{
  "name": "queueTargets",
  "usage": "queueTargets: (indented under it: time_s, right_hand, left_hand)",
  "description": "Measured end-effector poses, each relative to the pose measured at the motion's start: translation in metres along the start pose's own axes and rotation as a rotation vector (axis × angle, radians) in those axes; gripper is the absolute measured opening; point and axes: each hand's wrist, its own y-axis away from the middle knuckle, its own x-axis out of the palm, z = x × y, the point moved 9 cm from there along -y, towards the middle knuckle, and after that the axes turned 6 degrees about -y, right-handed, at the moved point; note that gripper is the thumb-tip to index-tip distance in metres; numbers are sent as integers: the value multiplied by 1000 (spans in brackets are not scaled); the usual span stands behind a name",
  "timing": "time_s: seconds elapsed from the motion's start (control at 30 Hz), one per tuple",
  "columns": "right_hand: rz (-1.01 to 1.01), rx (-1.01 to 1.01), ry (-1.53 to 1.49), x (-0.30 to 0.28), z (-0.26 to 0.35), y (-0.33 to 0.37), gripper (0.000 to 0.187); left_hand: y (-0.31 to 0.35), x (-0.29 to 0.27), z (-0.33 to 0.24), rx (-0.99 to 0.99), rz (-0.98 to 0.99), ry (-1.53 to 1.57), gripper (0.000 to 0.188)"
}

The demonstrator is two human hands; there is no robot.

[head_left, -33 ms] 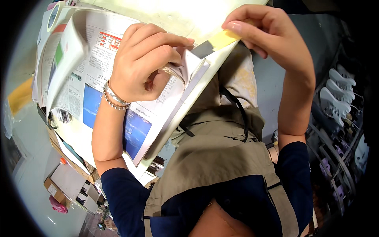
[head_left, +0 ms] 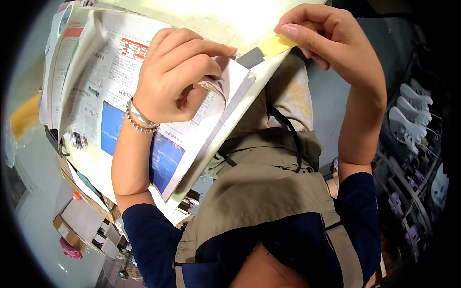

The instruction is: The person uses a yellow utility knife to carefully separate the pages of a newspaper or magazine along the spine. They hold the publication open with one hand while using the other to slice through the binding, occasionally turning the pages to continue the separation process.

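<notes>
A stack of newspaper [head_left: 126,67] with blue photos lies on the pale table. My left hand [head_left: 175,79], with a bead bracelet and a bangle at its wrist, is closed on the newspaper's right-hand edge, where several sheets curl up under its fingers. In my right hand [head_left: 319,41] a flat yellow strip with a dark grey end [head_left: 276,47] is pinched between thumb and fingers. The grey end rests at or just over the paper's far right corner, close to my left fingertips. Whether it touches the paper I cannot tell.
The pale table's edge [head_left: 261,79] runs diagonally in front of me. A roll of tape [head_left: 66,20] lies at the far left on papers. Below the table's left side stand cardboard boxes [head_left: 66,230]. White curved plastic parts [head_left: 407,120] sit on a rack at right.
My right hand and the yellow-and-grey strip have shifted slightly right, away from my left hand. The lifted newspaper page at the far left has flopped over further. My left hand stays almost still.
</notes>
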Motion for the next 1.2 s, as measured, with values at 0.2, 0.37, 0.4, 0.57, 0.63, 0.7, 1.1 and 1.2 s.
queueTargets:
  time_s: [0.2,0.37,0.4,0.57,0.63,0.7,1.1,1.2]
  right_hand:
    - [-10,15,-61,4,7,2,18]
    - [3,131,-126,2,-5,-1,18]
    - [10,127,-125,1,-6,-1,18]
    - [80,11,-259,8,-20,-10,18]
    - [94,-7,-299,15,-19,-11,19]
    - [85,5,-283,16,-15,-9,18]
    - [4,41,-118,10,-4,-6,18]
    - [-31,72,-64,1,5,2,19]
  left_hand:
    - [0,3,1,-23,16,12,28]
    - [-2,4,3,-26,3,42,27]
    - [-2,4,4,-25,-2,46,27]
    - [-1,4,4,-39,-26,61,32]
    - [-2,4,4,-40,-24,71,31]
    - [0,4,5,-56,-17,83,31]
    - [-2,7,5,10,18,87,29]
    - [-1,7,5,-6,-3,89,28]
